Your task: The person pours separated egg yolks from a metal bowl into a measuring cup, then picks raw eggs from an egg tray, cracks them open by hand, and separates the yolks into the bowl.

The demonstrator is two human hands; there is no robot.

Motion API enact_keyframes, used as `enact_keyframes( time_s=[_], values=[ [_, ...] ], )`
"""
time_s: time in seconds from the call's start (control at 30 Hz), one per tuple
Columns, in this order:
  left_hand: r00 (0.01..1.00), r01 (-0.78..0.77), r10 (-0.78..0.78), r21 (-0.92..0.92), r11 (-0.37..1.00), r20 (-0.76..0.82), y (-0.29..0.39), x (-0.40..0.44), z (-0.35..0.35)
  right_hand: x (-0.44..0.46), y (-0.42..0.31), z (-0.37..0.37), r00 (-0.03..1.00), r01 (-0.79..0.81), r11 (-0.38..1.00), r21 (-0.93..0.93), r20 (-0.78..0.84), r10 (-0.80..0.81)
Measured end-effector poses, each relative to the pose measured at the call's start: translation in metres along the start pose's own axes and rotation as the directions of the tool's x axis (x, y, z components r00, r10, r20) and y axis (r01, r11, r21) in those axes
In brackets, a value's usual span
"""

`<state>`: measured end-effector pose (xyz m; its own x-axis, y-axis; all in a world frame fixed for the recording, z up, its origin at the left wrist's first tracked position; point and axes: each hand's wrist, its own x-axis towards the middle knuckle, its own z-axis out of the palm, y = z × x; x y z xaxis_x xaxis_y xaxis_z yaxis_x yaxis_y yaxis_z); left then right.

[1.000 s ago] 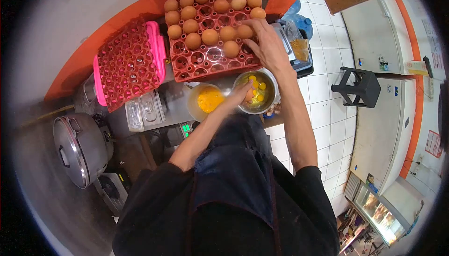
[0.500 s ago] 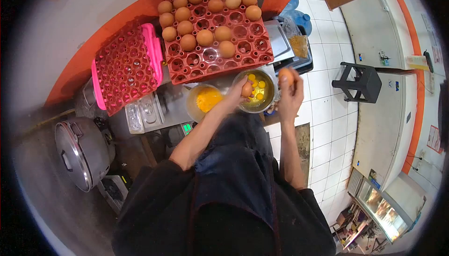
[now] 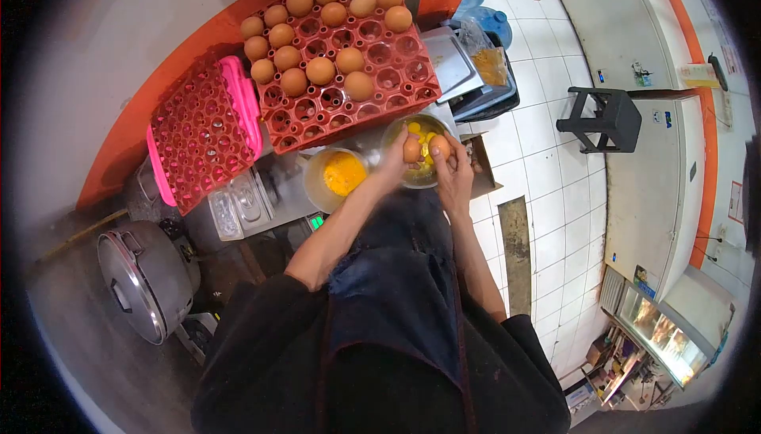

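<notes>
Over a metal bowl (image 3: 394,134) with several raw yolks in it, each of my hands holds a brown egg. My left hand (image 3: 395,166) is closed around one egg (image 3: 412,149). The fingers of my right hand (image 3: 454,182) grip the other egg (image 3: 440,146), a short way to its right. Whether either shell is cracked I cannot tell. Left of the bowl stands a pale tub (image 3: 317,188) of orange-yellow beaten egg (image 3: 344,174). Behind them lies a red egg tray (image 3: 317,121) with several brown eggs (image 3: 320,70) in its far and left cups.
A second red tray (image 3: 202,129) with pink edges leans at the left. Lidded metal containers (image 3: 242,200) sit on the counter, and a large lidded pot (image 3: 147,271) stands farther left. A black stool (image 3: 606,121) is on the tiled floor at right.
My right hand has moved left with its egg, from beside the bowl to above it, close to the egg in my left hand. The whole view has shifted slightly.
</notes>
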<state>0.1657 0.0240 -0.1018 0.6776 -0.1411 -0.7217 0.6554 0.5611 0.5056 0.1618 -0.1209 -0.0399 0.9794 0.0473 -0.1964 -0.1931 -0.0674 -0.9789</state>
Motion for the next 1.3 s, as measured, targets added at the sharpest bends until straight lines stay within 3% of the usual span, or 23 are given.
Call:
enact_keyframes(
  time_s=[0.07, 0.13, 0.27, 0.33, 0.37, 0.4, 0.43, 0.47, 0.5, 0.53, 0.57, 0.6, 0.67, 0.7, 0.8, 0.87, 0.9, 0.97, 1.1, 1.3],
  values=[
    [1.0, 0.003, -0.003, 0.013, 1.0, -0.012, 0.004, -0.002, 0.002, 0.001, 0.005, 0.001, 0.999, -0.048, 0.996, 0.069, -0.015, 0.049],
    [1.0, 0.013, -0.012, 0.025, 1.0, -0.02, 0.001, -0.002, 0.008, -0.001, 0.012, 0.002, 0.991, 0.114, 0.972, -0.205, -0.047, -0.126],
    [0.999, -0.01, 0.011, 0.029, 1.0, -0.05, -0.001, -0.001, 0.011, 0.002, 0.018, 0.004, 0.98, 0.196, 0.918, -0.345, 0.11, -0.168],
    [0.999, 0.013, -0.01, 0.069, 0.998, -0.045, 0.002, -0.003, 0.004, 0.007, 0.027, -0.003, 0.994, -0.068, 0.989, 0.133, 0.092, 0.056],
    [0.997, -0.056, 0.067, 0.208, 0.977, -0.046, 0.005, -0.003, 0.0, 0.011, 0.033, -0.008, 0.986, -0.138, 0.96, 0.245, 0.121, 0.111],
    [0.989, -0.122, 0.143, 0.344, 0.931, -0.036, 0.011, -0.006, -0.001, 0.012, 0.032, -0.015, 0.987, -0.137, 0.96, 0.246, 0.118, 0.11],
    [0.989, -0.122, 0.142, 0.347, 0.93, -0.033, 0.017, -0.009, -0.002, 0.013, 0.03, -0.023, 0.962, -0.261, 0.937, 0.233, 0.148, 0.231],
    [0.976, -0.21, 0.204, 0.522, 0.826, 0.071, 0.023, -0.013, -0.003, 0.013, 0.029, -0.029, 0.92, -0.383, 0.898, 0.216, 0.175, 0.35],
    [0.953, -0.302, 0.241, 0.665, 0.683, 0.184, 0.028, -0.016, -0.003, 0.015, 0.034, -0.035, 0.92, -0.383, 0.898, 0.218, 0.174, 0.35],
    [0.953, -0.302, 0.241, 0.666, 0.683, 0.185, 0.03, -0.016, -0.005, 0.018, 0.04, -0.039, 0.897, -0.427, 0.859, 0.281, 0.25, 0.364],
    [0.921, -0.385, 0.228, 0.651, 0.654, 0.316, 0.033, -0.016, -0.005, 0.02, 0.045, -0.042, 0.87, -0.473, 0.814, 0.337, 0.327, 0.37],
    [0.872, -0.467, 0.21, 0.624, 0.627, 0.442, 0.036, -0.015, -0.005, 0.021, 0.045, -0.043, 0.87, -0.472, 0.814, 0.338, 0.327, 0.368],
    [0.84, -0.527, 0.226, 0.642, 0.557, 0.493, 0.039, -0.014, -0.002, 0.021, 0.045, -0.046, 0.836, -0.506, 0.822, 0.261, 0.383, 0.393],
    [0.805, -0.583, 0.235, 0.652, 0.484, 0.545, 0.041, -0.015, 0.0, 0.02, 0.043, -0.045, 0.836, -0.506, 0.822, 0.261, 0.383, 0.393],
    [0.826, -0.54, 0.132, 0.702, 0.464, 0.549, 0.049, -0.018, 0.004, 0.02, 0.044, -0.048, 0.823, -0.505, 0.837, 0.21, 0.408, 0.395],
    [0.846, -0.523, 0.169, 0.728, 0.442, 0.505, 0.045, -0.016, 0.001, 0.025, 0.053, -0.055, 0.862, -0.302, 0.951, -0.071, 0.405, 0.304],
    [0.863, -0.504, 0.207, 0.753, 0.423, 0.461, 0.042, -0.015, 0.0, 0.024, 0.051, -0.053, 0.863, -0.303, 0.95, -0.07, 0.402, 0.305],
    [0.864, -0.503, 0.227, 0.775, 0.382, 0.449, 0.039, -0.011, -0.001, 0.023, 0.047, -0.049, 0.897, -0.172, 0.985, -0.004, 0.413, 0.158],
    [0.869, -0.473, 0.291, 0.847, 0.245, 0.401, 0.037, -0.009, 0.001, 0.029, 0.043, -0.05, 0.872, -0.22, 0.966, -0.134, 0.416, 0.256],
    [0.857, -0.496, 0.264, 0.848, 0.188, 0.442, 0.039, -0.004, 0.001, 0.034, 0.063, -0.044, 0.886, -0.255, 0.959, -0.122, 0.367, 0.283]
  ],
)
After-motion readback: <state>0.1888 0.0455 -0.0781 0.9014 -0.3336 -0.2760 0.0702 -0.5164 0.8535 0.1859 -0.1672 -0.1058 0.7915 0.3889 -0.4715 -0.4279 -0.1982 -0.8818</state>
